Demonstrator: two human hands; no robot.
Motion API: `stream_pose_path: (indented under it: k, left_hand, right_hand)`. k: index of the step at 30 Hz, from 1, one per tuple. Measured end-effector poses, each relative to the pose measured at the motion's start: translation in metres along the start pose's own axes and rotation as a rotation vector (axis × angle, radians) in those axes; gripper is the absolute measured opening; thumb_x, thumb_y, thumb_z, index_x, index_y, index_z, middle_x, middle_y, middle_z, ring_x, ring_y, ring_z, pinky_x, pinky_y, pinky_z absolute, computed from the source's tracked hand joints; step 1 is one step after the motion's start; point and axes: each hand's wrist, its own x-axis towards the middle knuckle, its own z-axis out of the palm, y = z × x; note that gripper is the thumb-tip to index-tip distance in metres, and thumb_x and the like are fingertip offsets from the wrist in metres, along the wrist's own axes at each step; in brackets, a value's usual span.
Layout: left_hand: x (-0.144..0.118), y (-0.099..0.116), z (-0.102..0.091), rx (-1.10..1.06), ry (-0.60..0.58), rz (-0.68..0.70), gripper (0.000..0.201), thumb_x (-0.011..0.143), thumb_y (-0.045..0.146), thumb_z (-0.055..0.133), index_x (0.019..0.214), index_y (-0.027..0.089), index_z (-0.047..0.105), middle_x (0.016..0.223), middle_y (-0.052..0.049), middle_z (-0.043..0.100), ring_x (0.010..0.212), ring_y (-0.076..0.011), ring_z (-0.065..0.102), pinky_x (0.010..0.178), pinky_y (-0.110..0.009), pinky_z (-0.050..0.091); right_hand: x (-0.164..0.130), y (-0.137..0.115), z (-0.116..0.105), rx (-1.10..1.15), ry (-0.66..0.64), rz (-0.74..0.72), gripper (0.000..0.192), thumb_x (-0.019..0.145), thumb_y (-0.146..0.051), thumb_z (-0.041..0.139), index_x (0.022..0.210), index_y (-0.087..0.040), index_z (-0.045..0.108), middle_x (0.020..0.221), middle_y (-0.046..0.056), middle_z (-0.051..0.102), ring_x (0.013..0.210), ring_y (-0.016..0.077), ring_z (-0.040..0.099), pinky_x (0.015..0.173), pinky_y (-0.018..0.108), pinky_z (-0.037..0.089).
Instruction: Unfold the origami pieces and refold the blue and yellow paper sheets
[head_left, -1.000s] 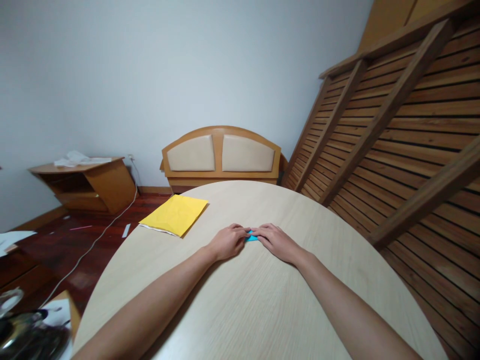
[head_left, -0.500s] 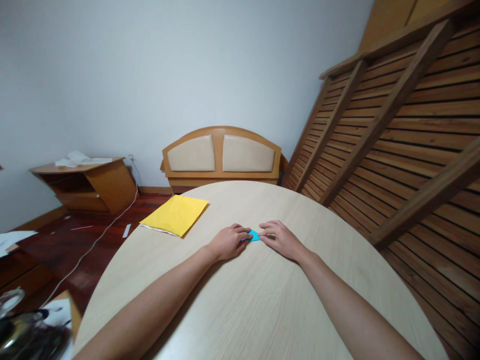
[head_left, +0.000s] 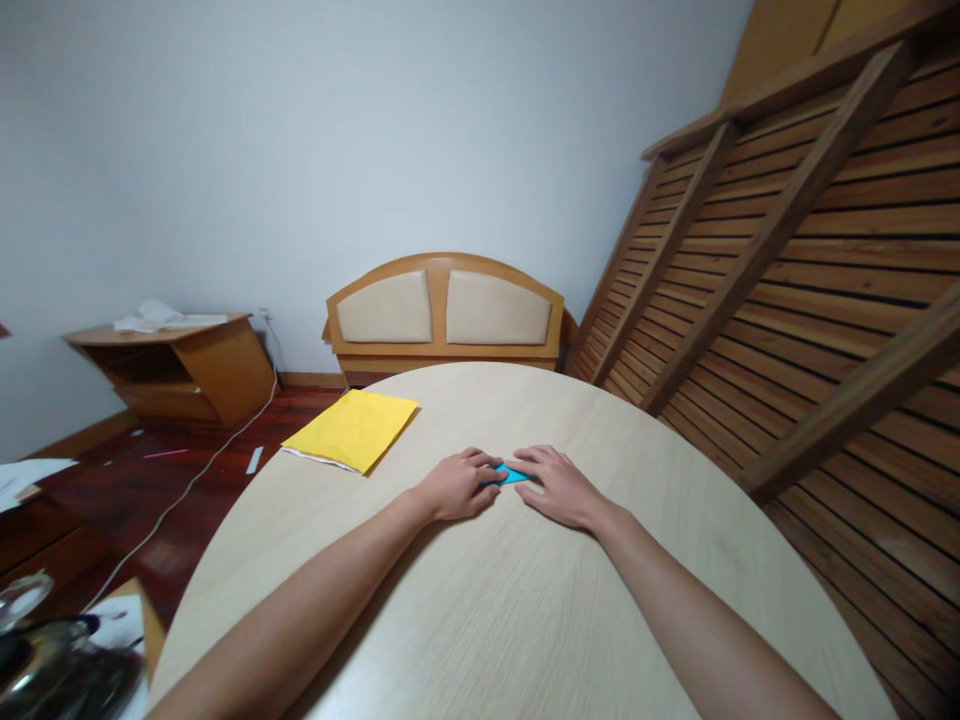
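A small folded piece of blue paper (head_left: 513,476) lies on the round table between my two hands. My left hand (head_left: 463,485) rests on its left part, with the fingertips pressing it against the tabletop and hiding that end. On the other side, my right hand (head_left: 559,484) has its fingers stretched over the paper's right tip. The thumb of that hand is apart from the fingers, nearer to me.
A yellow paper packet (head_left: 352,430) lies at the table's (head_left: 480,600) left. Beyond stand a headboard (head_left: 442,350) and a low wooden cabinet (head_left: 217,370). Wooden slatted panels (head_left: 750,270) lean at the right. A white cable (head_left: 195,485) crosses the floor.
My right hand's fingers have spread and slid over the blue paper's right tip, the thumb moving away from them. My left hand keeps its place.
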Motion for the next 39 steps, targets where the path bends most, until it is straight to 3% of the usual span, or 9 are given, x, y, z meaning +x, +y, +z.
stream_pose_path:
  k: [4,8,13,18,27,34,39]
  left_hand:
    - [0.000,-0.001,0.001,-0.007,0.011,0.001,0.034,0.095,0.031,0.048,0.124,0.023,0.064,0.127,-0.009,0.062,0.115,-0.0251,0.056,0.102,-0.040,0.045]
    - [0.000,-0.002,0.002,-0.006,0.003,-0.017,0.034,0.095,0.031,0.048,0.124,0.024,0.063,0.128,-0.008,0.062,0.116,-0.0248,0.055,0.102,-0.040,0.045]
    - [0.000,-0.001,0.001,-0.001,-0.001,-0.029,0.033,0.095,0.033,0.048,0.123,0.025,0.064,0.129,-0.008,0.061,0.116,-0.0254,0.056,0.101,-0.041,0.045]
    - [-0.001,-0.001,0.002,0.015,0.008,-0.021,0.034,0.096,0.033,0.046,0.124,0.024,0.064,0.128,-0.009,0.062,0.115,-0.0258,0.055,0.101,-0.041,0.045]
    - [-0.003,-0.003,0.000,0.038,-0.026,0.030,0.037,0.098,0.033,0.044,0.130,0.023,0.060,0.134,-0.009,0.059,0.121,-0.0255,0.053,0.106,-0.040,0.041]
    - [-0.007,-0.009,-0.009,-0.004,-0.086,0.138,0.042,0.101,0.040,0.041,0.136,0.023,0.056,0.146,-0.011,0.049,0.131,-0.0283,0.047,0.111,-0.044,0.035]
    - [-0.006,-0.008,-0.010,0.019,-0.072,0.138,0.040,0.100,0.042,0.043,0.131,0.024,0.060,0.143,-0.011,0.053,0.127,-0.0288,0.051,0.108,-0.043,0.039]
  right_hand:
    - [0.003,-0.004,0.004,-0.007,-0.027,0.034,0.046,0.088,-0.036,0.061,0.134,-0.032,0.059,0.136,0.009,0.057,0.126,0.0300,0.046,0.105,0.051,0.038]
    - [0.000,0.006,-0.002,0.026,-0.017,0.010,0.040,0.088,-0.038,0.063,0.126,-0.030,0.066,0.137,0.010,0.057,0.127,0.0302,0.045,0.106,0.051,0.037]
    - [-0.009,0.020,-0.018,0.013,-0.014,-0.054,0.031,0.087,-0.035,0.065,0.117,-0.031,0.072,0.132,0.009,0.060,0.126,0.0288,0.047,0.107,0.049,0.038]
    - [-0.012,0.016,-0.027,-0.075,-0.016,-0.120,0.025,0.088,-0.031,0.063,0.110,-0.030,0.075,0.123,0.008,0.064,0.119,0.0274,0.052,0.102,0.046,0.042]
    - [-0.005,-0.008,-0.021,-0.088,-0.038,-0.226,0.027,0.087,-0.028,0.063,0.111,-0.029,0.073,0.111,0.008,0.067,0.107,0.0259,0.056,0.095,0.043,0.045]
    - [-0.002,-0.006,-0.018,-0.082,-0.046,-0.220,0.022,0.089,-0.027,0.061,0.105,-0.025,0.075,0.108,0.007,0.069,0.103,0.0231,0.059,0.094,0.039,0.045]
    - [-0.001,-0.004,-0.015,-0.070,-0.020,-0.221,0.020,0.089,-0.024,0.061,0.103,-0.025,0.075,0.105,0.005,0.071,0.101,0.0213,0.061,0.094,0.037,0.045]
